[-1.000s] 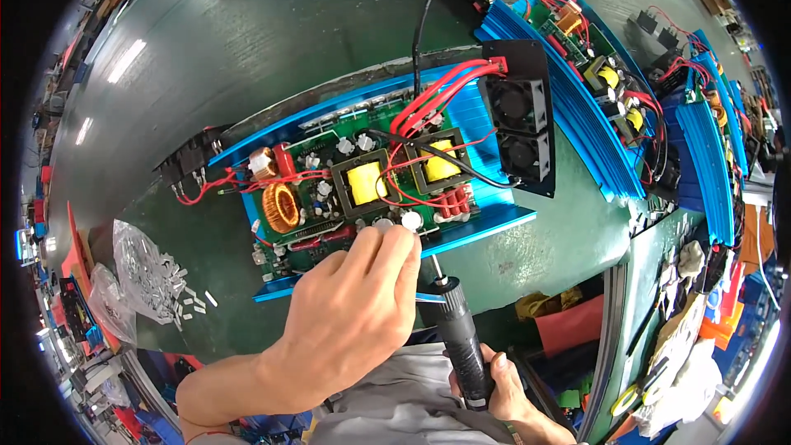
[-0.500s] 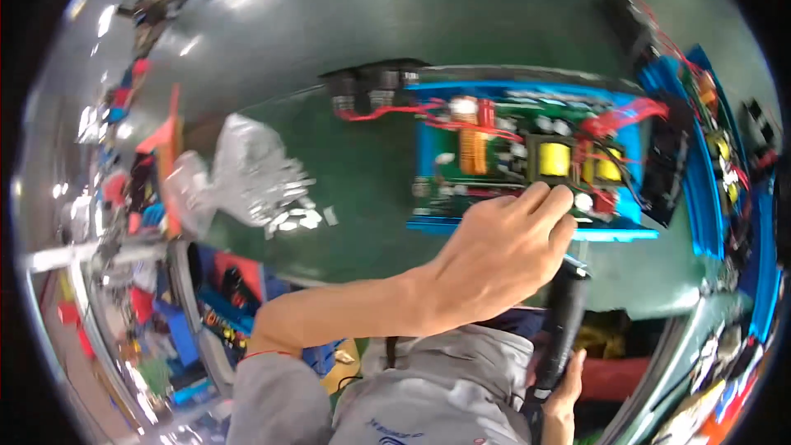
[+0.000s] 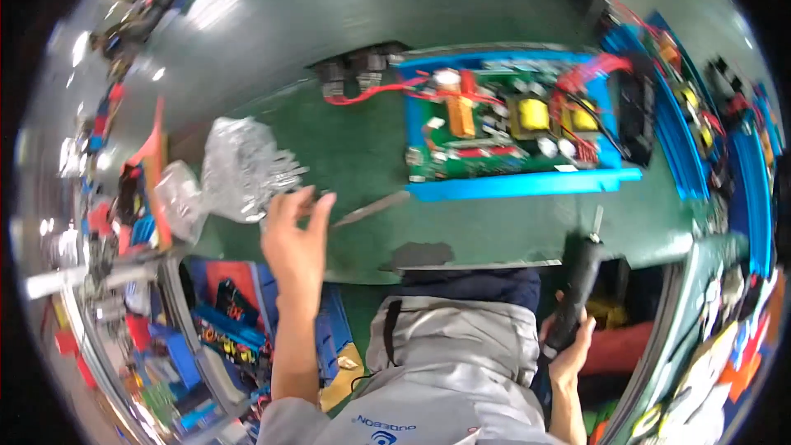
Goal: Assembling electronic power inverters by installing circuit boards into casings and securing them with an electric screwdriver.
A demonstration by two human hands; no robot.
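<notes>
My left hand [image 3: 295,243] reaches over the mouth of a clear plastic bag [image 3: 239,166] of small whitish pieces. Its thumb and fingers are apart, and I see nothing between them. In my right hand [image 3: 573,348], low at the table's front edge, is a black power screwdriver [image 3: 574,292], tilted with its bit [image 3: 597,221] pointing up and away. Beyond it lies an open blue metal housing [image 3: 519,188] with a green circuit board [image 3: 486,166], yellow-wrapped transformers [image 3: 534,114] and red wires. A black end panel [image 3: 636,111] rests at its right end.
A thin grey pointed strip [image 3: 375,208] lies left of the housing's front edge. Another black end panel [image 3: 358,70] with red wires sits at its far left. More blue housings [image 3: 671,132] line the right side. An orange-red bin [image 3: 155,181] stands left of the bag.
My left hand has left the housing's front edge and moved left to the bag. The screwdriver stays in my right hand. The view has shifted slightly.
</notes>
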